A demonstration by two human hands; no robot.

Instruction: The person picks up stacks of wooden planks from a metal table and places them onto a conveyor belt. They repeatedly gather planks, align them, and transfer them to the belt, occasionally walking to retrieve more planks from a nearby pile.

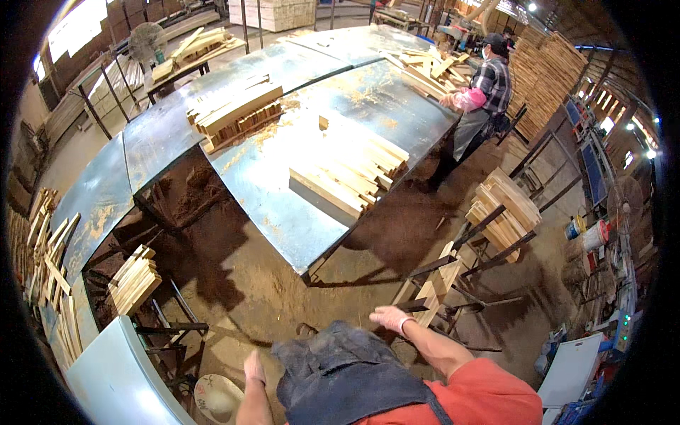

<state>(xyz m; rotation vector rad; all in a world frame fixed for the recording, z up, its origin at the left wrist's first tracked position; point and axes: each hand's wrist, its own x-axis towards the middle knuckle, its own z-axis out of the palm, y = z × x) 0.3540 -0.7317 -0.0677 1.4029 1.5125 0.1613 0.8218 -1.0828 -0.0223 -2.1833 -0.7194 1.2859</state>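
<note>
The right hand (390, 318), in a pale glove, rested on the near end of a short stack of wooden slats (435, 285) lying on a dark metal rack (473, 263). Whether its fingers had closed on a slat could not be told. The slats were pale yellow, rough-sawn, flat and rectangular, laid lengthwise and running away from the hand toward 1 o'clock. A larger bundle of slats (504, 211) sat on the same rack farther along at 1 o'clock.

The left hand (253, 367), also gloved, hung by the person's side with loosely curled fingers, grasping nothing. A round pale bowl (217, 397) lay on the floor just beside it at 8 o'clock.

At 11 o'clock from the right hand stood a large sheet-metal table (283, 205), blue-grey and dusted with sawdust. It carried a fanned pile of boards (350, 177) near its front edge and a stacked pile (237, 111) farther back. At 1 o'clock, at the table's far side, a co-worker (482, 99) in a checked shirt and apron handled further timber (428, 67). A small slat stack (134, 280) rested on a frame at 9 o'clock.
</note>
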